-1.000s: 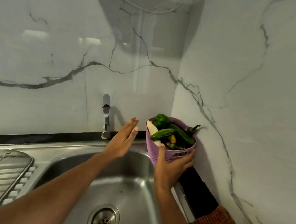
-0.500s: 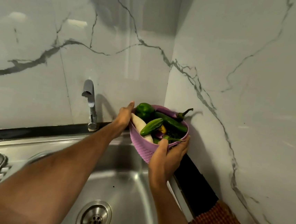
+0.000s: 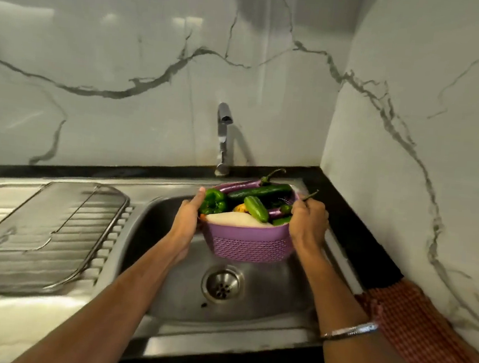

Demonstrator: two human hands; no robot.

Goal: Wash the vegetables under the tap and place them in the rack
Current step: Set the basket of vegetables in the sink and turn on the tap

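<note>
Lifted from the corner ledge, the purple basket point(image 3: 245, 240) of vegetables point(image 3: 255, 203) now hangs over the sink point(image 3: 277, 290), below the tap point(image 3: 222, 138). Left hand point(image 3: 186, 220) and right hand point(image 3: 307, 221) grip its rim, fingers curled. Wire rack point(image 3: 43, 235) sits left; checked cloth point(image 3: 420, 324) right. No writing is legible.

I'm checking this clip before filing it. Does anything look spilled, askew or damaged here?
Nothing stands out. Both hands, left hand and right hand, hold the purple basket level over the sink, all the vegetables inside it. The tap shows no running water, and the wire rack sits flat on the drainboard.
</note>
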